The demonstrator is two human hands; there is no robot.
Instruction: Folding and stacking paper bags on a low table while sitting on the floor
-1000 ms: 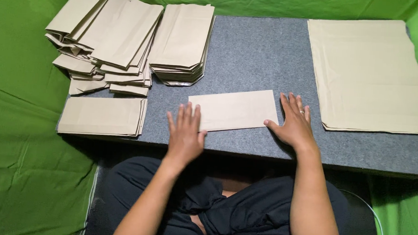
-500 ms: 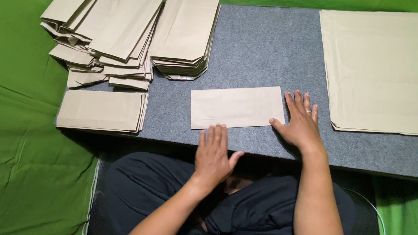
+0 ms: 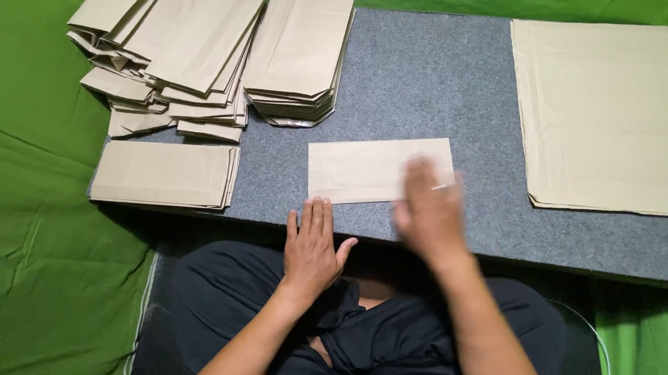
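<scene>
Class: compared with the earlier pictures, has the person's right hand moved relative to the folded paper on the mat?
Yes. The right hand has slid left, from beside the folded paper's right end to over that end; it is motion-blurred.

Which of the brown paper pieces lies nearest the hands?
The single folded sheet at the table's front middle. The right hand overlaps its right end; the stacks lie farther off, left and right.

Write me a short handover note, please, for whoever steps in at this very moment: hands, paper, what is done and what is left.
Left hand: open, flat at the table's near edge, fingertips just short of the folded paper piece.
Right hand: blurred, over that piece's right end; grip unclear.
Done: finished bags stacked far left, another stack near left.
Left: flat sheets piled on the right of the grey table.
</scene>
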